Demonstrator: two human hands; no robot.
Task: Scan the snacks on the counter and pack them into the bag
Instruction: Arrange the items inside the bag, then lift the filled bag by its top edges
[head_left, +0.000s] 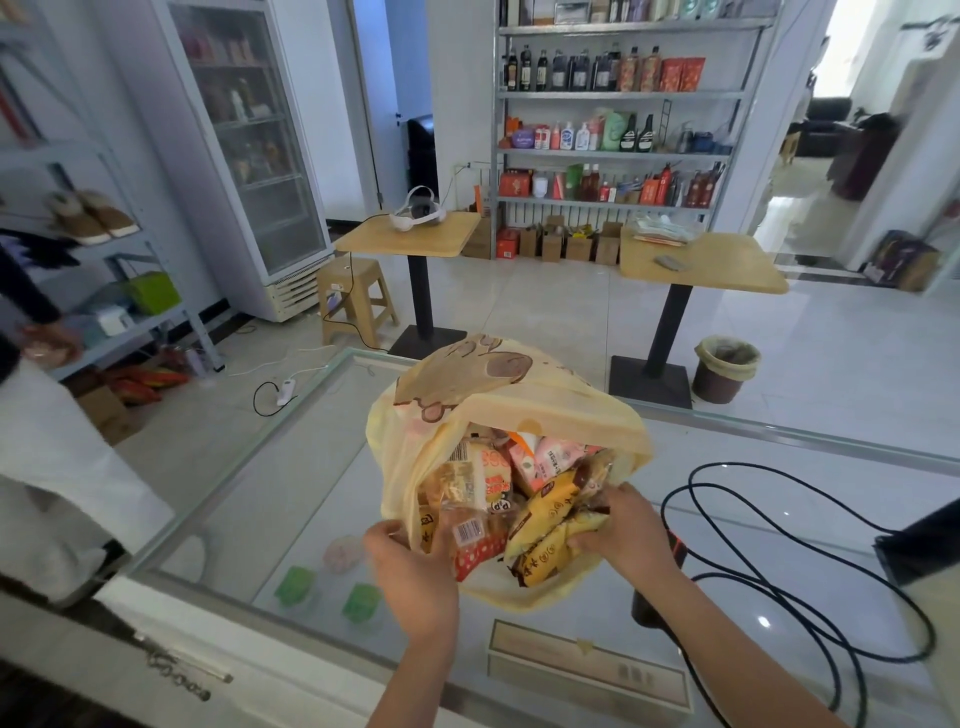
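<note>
- My left hand (410, 577) grips the yellow bag (519, 405) by its near rim, at 7 o'clock.
- My right hand (626, 535) clutches a yellow snack packet (540, 512) at the bag's mouth, 4 o'clock.
- The bag sits open on the glass counter (291, 483), stuffed with snacks (483, 478).
- A black cable (724, 465) loops at the bag's 3 o'clock.

The bag's (519, 379) fold hides the snacks (519, 493) deeper down. The left hand (410, 571) covers its own fingertips. A dark device (677, 548) sits mostly behind the right forearm (727, 629). The person (62, 467) at the left is cut off by the edge.
</note>
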